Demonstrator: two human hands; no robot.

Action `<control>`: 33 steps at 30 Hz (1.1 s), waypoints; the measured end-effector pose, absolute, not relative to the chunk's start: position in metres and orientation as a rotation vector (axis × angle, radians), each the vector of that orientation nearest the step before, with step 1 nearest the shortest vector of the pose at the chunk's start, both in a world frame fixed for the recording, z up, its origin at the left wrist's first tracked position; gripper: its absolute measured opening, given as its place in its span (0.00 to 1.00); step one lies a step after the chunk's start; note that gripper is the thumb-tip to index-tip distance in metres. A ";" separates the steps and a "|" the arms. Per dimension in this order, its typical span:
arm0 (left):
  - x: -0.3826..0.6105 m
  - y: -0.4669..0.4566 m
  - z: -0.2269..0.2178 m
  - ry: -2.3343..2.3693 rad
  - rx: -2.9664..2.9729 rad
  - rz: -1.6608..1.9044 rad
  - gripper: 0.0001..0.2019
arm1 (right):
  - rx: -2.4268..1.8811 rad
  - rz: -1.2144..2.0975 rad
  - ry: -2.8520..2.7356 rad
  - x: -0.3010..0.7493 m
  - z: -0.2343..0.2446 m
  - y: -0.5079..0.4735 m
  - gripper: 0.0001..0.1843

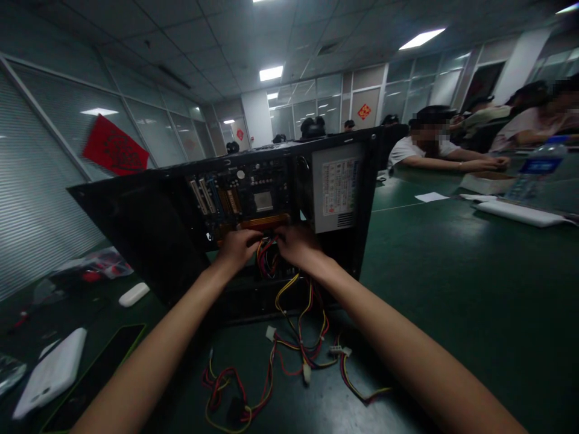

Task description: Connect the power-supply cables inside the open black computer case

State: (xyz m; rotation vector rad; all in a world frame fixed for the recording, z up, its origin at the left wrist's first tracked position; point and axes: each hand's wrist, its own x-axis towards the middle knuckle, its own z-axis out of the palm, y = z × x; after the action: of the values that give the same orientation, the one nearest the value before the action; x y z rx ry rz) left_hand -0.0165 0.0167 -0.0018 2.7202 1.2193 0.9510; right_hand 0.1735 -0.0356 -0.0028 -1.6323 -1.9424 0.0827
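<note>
A black computer case [131, 232] stands on the table with its side off. Inside it are a motherboard [266, 175] and a grey power supply [337, 193] with a label. My left hand [237, 248] and my right hand [298, 246] meet at the lower edge of the motherboard, fingertips closed on the plug of a power cable [266, 259]. The plug itself is mostly hidden by the fingers. Coloured wires run down from between them. More power supply leads [301, 337] with white connectors spill out of the case onto the table.
On the green table [452, 283] at left lie a white phone-like device [54, 367], a dark green-edged slab [104, 374], a small white object [134, 294] and plastic bags [90, 265]. A water bottle [538, 172], an open box [488, 182] and seated people [425, 144] are at right.
</note>
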 end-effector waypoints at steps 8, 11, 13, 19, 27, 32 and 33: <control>-0.014 0.021 -0.007 1.322 2.851 0.809 0.11 | -1.656 0.120 -1.999 0.173 0.002 -0.040 0.18; -0.012 0.017 -0.006 1.313 2.886 0.776 0.11 | -1.658 0.121 -2.008 0.173 0.001 -0.040 0.19; -0.012 0.014 -0.006 1.338 2.898 0.727 0.12 | -1.661 0.104 -2.006 0.173 0.001 -0.040 0.19; -0.013 0.014 -0.005 1.398 2.940 0.630 0.14 | -1.654 0.096 -2.029 0.173 0.003 -0.043 0.18; -0.010 0.013 -0.005 1.473 2.809 0.721 0.11 | -1.669 0.103 -2.012 0.172 0.000 -0.041 0.18; -0.009 0.008 -0.003 1.477 2.801 0.717 0.08 | -1.670 0.124 -2.008 0.171 0.002 -0.042 0.19; -0.008 0.007 -0.002 1.490 2.805 0.707 0.08 | -1.668 0.118 -2.011 0.171 0.002 -0.042 0.19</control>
State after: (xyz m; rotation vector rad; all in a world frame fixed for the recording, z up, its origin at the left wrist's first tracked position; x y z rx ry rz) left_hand -0.0083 0.0070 -0.0024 2.8051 1.4902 0.7070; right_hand 0.1713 -0.0423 0.0023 -1.6677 -2.0111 0.1181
